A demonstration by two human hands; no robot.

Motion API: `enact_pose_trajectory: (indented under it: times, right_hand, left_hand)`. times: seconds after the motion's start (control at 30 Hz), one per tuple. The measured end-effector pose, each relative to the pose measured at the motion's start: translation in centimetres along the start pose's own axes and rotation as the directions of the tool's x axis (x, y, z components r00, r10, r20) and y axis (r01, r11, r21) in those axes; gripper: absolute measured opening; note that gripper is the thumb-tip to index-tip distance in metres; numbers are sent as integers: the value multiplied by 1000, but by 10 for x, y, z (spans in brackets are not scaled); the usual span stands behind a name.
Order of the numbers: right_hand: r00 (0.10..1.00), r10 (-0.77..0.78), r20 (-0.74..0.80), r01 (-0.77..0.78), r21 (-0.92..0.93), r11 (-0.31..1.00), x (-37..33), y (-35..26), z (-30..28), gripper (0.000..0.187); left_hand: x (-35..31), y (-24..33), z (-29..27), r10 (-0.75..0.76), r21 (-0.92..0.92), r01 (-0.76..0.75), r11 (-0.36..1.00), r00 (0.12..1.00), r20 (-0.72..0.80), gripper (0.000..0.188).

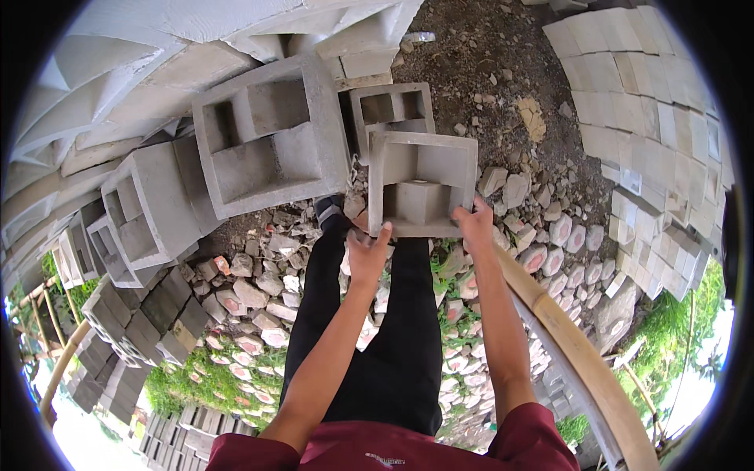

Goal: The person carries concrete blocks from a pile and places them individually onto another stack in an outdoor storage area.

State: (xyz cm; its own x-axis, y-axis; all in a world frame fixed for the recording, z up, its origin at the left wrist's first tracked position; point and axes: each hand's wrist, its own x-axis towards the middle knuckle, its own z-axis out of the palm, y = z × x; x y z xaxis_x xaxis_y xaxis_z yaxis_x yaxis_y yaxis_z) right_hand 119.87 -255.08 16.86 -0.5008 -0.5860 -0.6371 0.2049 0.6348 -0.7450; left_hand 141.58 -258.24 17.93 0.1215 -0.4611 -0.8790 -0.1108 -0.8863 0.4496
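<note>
A grey square concrete vent block (422, 202) with stepped hollows inside is between my two hands, in front of my legs. My left hand (367, 255) grips its near left corner, thumb up on the rim and the other fingers partly hidden. On the near right corner my right hand (475, 226) closes round the edge, its thumb along the outer side. Just beyond stands a similar smaller-looking vent block (393, 106), partly covered by the held one. To the left is a larger-looking vent block (271, 133), standing close by.
More vent blocks (145, 208) line the left side. Broken stones (263, 290) cover the ground around my feet. Stacked pale blocks (628, 71) rise at the right, with a bamboo pole (565, 337) nearer. Dark soil (495, 71) lies ahead.
</note>
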Motion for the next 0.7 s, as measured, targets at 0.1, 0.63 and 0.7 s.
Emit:
enact_pose_trajectory:
  times: [0.1, 0.63, 0.7]
  right_hand:
    - [999, -33, 44, 36, -66, 997, 34, -4, -6, 40]
    - [973, -45, 227, 52, -23, 998, 162, -12, 28, 42]
    - [965, -61, 256, 89, -98, 991, 174, -12, 29, 42]
  left_hand:
    - [3, 3, 35, -50, -332, 117, 936, 978, 201, 66]
    - [98, 57, 106, -271, -778, 118, 617, 960, -70, 25]
    - [100, 61, 110, -260, -775, 111, 622, 963, -71, 26]
